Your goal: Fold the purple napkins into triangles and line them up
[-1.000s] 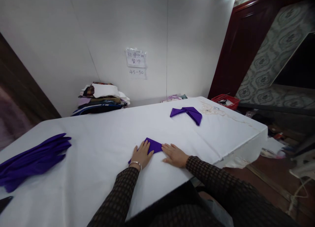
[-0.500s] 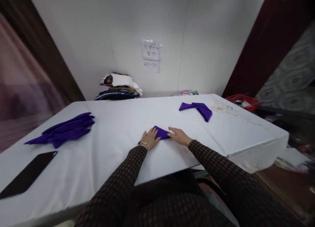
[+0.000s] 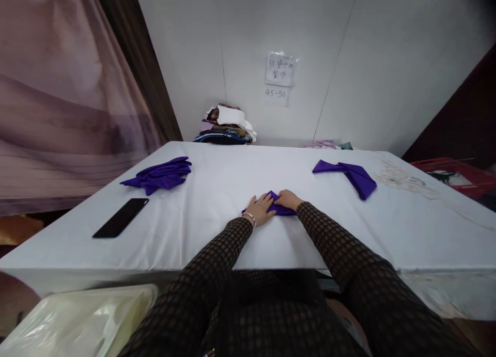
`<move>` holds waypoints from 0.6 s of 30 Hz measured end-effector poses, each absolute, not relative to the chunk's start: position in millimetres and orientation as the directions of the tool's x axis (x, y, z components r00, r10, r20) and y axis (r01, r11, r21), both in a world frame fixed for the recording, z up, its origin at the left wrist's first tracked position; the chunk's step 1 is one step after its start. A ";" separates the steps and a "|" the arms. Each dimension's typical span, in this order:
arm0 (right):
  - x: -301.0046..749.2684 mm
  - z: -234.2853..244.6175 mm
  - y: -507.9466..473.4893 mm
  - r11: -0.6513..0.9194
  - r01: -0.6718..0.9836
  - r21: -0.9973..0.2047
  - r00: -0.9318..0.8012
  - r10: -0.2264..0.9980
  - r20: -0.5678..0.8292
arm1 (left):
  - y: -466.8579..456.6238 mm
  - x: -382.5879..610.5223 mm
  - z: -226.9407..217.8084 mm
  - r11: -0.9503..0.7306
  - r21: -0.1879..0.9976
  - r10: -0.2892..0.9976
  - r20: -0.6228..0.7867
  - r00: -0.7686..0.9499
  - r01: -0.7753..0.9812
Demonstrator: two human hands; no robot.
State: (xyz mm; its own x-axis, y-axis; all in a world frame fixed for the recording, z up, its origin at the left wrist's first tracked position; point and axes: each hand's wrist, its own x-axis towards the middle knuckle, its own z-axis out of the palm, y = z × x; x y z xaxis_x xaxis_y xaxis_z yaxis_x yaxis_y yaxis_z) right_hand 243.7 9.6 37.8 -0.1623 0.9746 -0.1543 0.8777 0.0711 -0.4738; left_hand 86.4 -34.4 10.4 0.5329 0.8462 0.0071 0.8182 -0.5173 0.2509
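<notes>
At far left a pinkish curtain (image 3: 70,104) hangs past the table's end, and below the near edge sits a pale, shiny plastic-like bundle (image 3: 85,321), partly covered by the left sleeve. On the white-covered table (image 3: 225,176) a flat black slab (image 3: 121,218) lies aslant, just nearer than a loose, rumpled heap of purple cloth (image 3: 160,176). Beyond the far edge, against the wall, rises a stack of folded garments (image 3: 227,127). Near the middle of the near side, the left hand (image 3: 260,210), a bracelet at its wrist, lies flat with spread fingers on a small folded purple napkin (image 3: 284,211), hiding much of it. The right hand (image 3: 289,199) touches the napkin's right part with bent fingers; whether they pinch the fabric cannot be told. A handwritten paper sign (image 3: 279,70) is on the wall above. Farther right, well apart from the hands, lies a folded, angled purple piece (image 3: 358,179), beside pale embroidery (image 3: 403,179) on the cover; a red basket (image 3: 457,166) stands past it.
</notes>
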 end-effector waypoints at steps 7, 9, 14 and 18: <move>274.6 38.6 -14.7 -0.090 0.672 -0.735 -0.147 0.957 -0.252 | -37.0 61.3 10.5 -0.339 0.437 0.941 0.175 0.291 0.833; 285.5 37.3 -24.5 -0.156 0.591 -0.792 -0.151 0.942 -0.298 | -36.6 52.4 8.7 -0.276 0.495 0.960 0.174 0.217 0.824; 303.3 29.9 -42.3 -0.320 0.298 -0.899 -0.119 0.922 -0.367 | -36.7 42.6 6.1 -0.141 0.624 0.989 0.129 0.077 0.769; 306.5 25.5 -46.7 -0.414 0.029 -0.910 -0.106 0.904 -0.415 | -39.7 47.0 13.1 -0.117 0.661 0.991 0.124 0.046 0.742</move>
State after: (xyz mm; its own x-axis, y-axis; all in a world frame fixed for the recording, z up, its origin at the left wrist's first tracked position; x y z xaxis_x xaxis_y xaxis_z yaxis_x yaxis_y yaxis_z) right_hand 306.5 -46.7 25.5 -0.1056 0.9038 -0.4147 0.0287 -0.4141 -0.9098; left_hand 47.0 -39.7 13.1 0.0455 0.9913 0.1239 0.7416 -0.1166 0.6606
